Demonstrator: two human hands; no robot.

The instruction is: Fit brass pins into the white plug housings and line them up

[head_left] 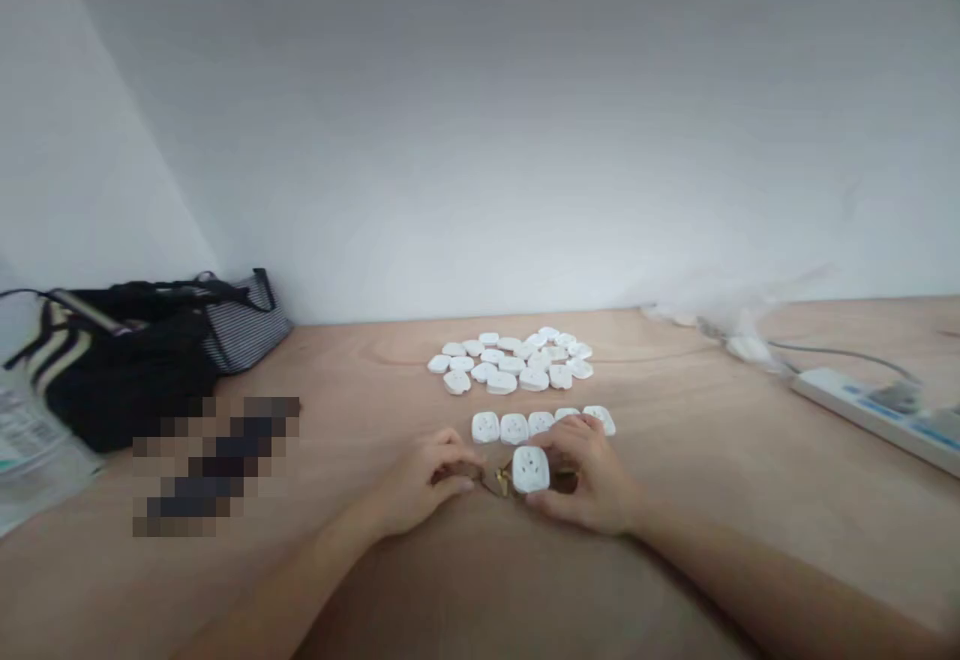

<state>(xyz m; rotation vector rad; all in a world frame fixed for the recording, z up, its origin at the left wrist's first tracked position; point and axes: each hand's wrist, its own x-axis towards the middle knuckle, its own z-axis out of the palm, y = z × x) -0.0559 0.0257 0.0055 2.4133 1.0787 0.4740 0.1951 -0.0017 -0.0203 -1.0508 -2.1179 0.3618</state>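
A white socket cover (531, 469) with small slots in its face is between the thumb and fingers of my right hand (592, 480), which touch its lower and upper edges. To the left, my left hand (427, 480) is curved with thumb and index finger apart. Small brass-coloured pieces (502, 482) lie on the table between the hands; some are partly hidden behind the cover and the right fingers. Just beyond is a row of several similar white covers (514, 428), its right part partly covered by my right hand.
Farther back, several loose white covers (511, 364) lie in a group on the wooden table (360, 380). A black bag (135, 360) and a clear plastic bag (37, 450) are at left. At right lie a power strip (862, 405) with a cable and a crumpled plastic bag (742, 325).
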